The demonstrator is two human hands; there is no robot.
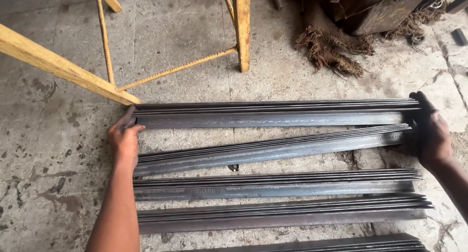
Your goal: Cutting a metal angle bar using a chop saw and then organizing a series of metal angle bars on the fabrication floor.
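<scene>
My left hand [124, 140] presses against the left end of the farthest bundle of steel angle bars [273, 113], fingers close together and curled over the bar ends rather than wrapped around them. My right hand [431, 132] is at the opposite end, thumb up over the top of the same bundle and fingers held together against the bar tips; whether they grip underneath I cannot tell, since the back of the hand hides them. This bundle lies flat on the concrete floor [53, 183], running straight from left to right, its left end just beside the slanting leg of a yellow metal trestle [58, 66]. Next toward me is a second bundle [273, 147], lying skewed, with its right end close to the first bundle and touching my right palm, and its left end dropped nearer to me, beside my left wrist. Nearer still lie a third bundle [275, 183] and a fourth bundle [282, 215], both straight and parallel, apart from each other, and a fifth one [341, 244] shows partly at the bottom edge. Beyond the bars, toward the floor's far right corner, a frayed piece of brown sacking [331, 49] lies under dark metal scrap [380, 13].
</scene>
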